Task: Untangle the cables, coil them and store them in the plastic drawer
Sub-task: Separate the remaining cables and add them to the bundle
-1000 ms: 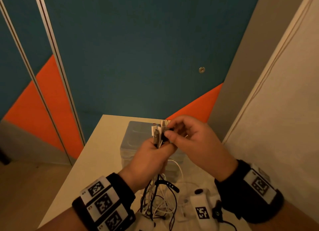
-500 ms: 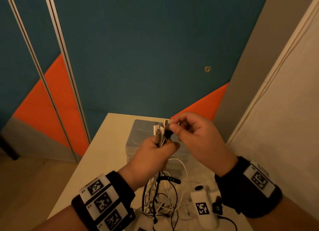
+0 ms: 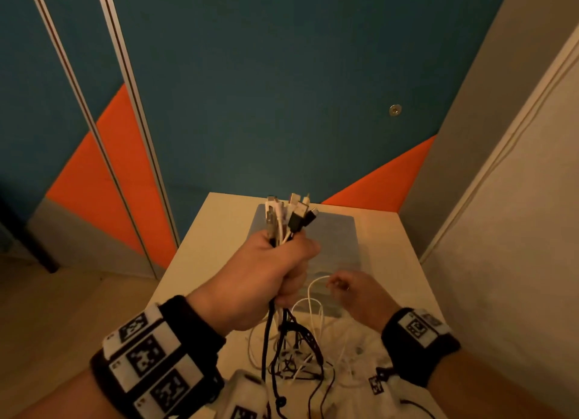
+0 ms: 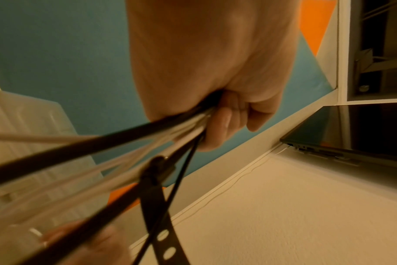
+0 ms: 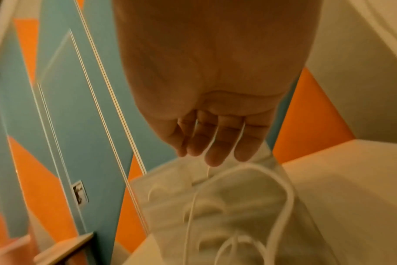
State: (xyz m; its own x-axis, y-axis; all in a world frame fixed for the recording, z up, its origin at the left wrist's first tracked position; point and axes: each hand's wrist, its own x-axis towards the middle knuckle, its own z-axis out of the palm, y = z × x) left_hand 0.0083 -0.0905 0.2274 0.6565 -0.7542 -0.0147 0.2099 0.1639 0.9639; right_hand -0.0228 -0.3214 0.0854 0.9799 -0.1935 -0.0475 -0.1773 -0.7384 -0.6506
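Note:
My left hand [image 3: 282, 262] is raised above the table and grips a bundle of black and white cables [image 3: 291, 218], their plug ends sticking up out of the fist. In the left wrist view the fist [image 4: 227, 116] is closed round the strands [image 4: 125, 136], which hang down taut. The rest lies as a tangle [image 3: 297, 359] on the table. Lower right, my right hand [image 3: 351, 290] reaches with loose fingers [image 5: 213, 143] to a white cable loop [image 3: 313, 293] in front of the clear plastic drawer unit [image 3: 338, 240]. Thin white strands run between those fingers.
A black strap with holes [image 4: 156, 206] hangs in the tangle. The small white table [image 3: 219, 246] stands in a corner, blue-orange wall behind, pale wall [image 3: 501, 262] right. Two white tagged devices [image 3: 247, 400] lie at the near edge. A dark laptop [image 4: 351, 134] sits off to the side.
My right hand has left the plug ends and dropped to the white loop by the drawer. The left hand has lifted the bundle higher, still gripping it.

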